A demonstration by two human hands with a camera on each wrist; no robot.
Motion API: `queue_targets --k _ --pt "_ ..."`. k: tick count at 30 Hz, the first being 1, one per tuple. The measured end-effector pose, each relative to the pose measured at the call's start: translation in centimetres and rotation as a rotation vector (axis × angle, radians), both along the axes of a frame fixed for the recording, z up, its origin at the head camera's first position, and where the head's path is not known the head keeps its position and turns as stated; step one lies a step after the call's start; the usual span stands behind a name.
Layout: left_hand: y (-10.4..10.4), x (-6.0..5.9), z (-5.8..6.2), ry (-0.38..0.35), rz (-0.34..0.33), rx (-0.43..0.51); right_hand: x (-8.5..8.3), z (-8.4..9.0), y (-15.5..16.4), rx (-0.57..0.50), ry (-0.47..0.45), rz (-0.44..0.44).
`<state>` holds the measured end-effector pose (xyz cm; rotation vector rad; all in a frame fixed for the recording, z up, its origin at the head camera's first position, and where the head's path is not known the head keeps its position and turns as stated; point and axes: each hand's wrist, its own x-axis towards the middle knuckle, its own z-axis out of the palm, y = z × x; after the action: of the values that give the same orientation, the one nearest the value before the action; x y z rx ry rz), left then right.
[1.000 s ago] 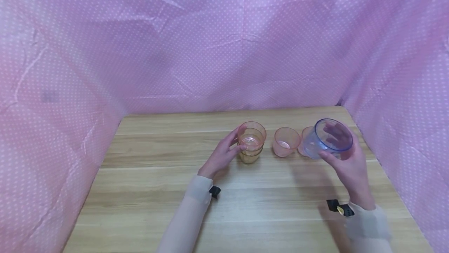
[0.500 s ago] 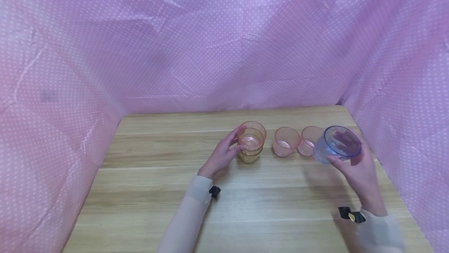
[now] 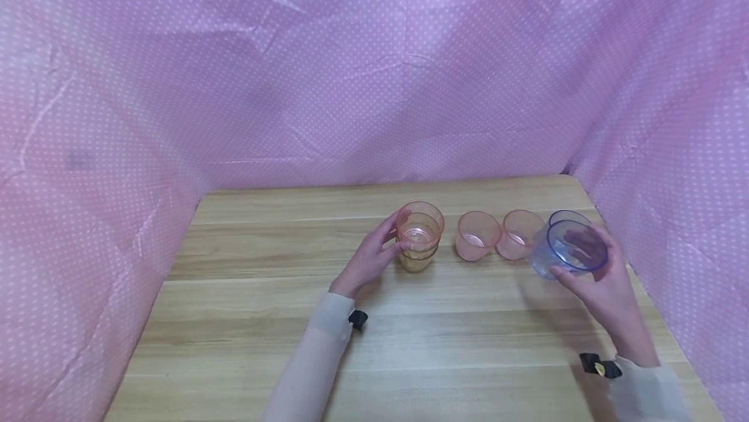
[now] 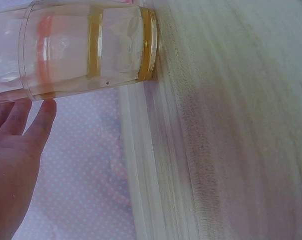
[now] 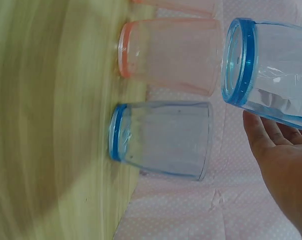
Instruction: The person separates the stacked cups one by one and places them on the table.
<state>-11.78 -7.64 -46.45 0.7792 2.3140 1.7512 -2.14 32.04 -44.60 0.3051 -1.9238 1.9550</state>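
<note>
- left hand (image 3: 371,258) curled round the side of the orange cup stack (image 3: 419,238), near the middle of the wooden table (image 3: 263,318); thumb and fingers wrapped on the upper cup, stack upright and resting on the wood
- seen from the left wrist, stack (image 4: 85,47) of nested clear-orange cups, base flat on the table, fingertips (image 4: 43,117) alongside the wall
- right hand (image 3: 605,285) gripping a blue cup (image 3: 567,254), held in the air and tilted, mouth toward the camera; hovering just above and in front of a second blue cup (image 3: 567,217) standing at the table's right end
- two pink cups (image 3: 478,235) standing singly between the stack and the blue pair, close together
- step in hand, by the look of it: sorting by colour, lifted blue cup being brought over its standing twin (image 5: 161,139)
- next move calls for levelling the held cup (image 5: 268,75), centring its base over the standing rim, then lowering straight in without knocking the neighbouring pink cup (image 5: 171,55)
</note>
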Motion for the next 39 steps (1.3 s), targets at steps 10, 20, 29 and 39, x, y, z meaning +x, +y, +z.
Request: queue_targets --k 10,20,29,39 --pt "0.0 0.0 0.0 -0.01 -0.004 0.003 0.5 -1.0 1.3 -0.011 -0.026 0.013" --pt "0.0 0.1 0.0 -0.015 0.002 -0.001 1.0 -1.3 3.3 0.182 -0.109 -0.031" --pt "0.1 0.1 0.1 -0.031 0.009 -0.014 1.0 -1.9 4.6 0.47 -0.154 -0.127" --pt "0.0 0.1 -0.1 -0.016 0.002 0.011 1.4 -2.8 5.7 0.469 -0.211 -0.129"
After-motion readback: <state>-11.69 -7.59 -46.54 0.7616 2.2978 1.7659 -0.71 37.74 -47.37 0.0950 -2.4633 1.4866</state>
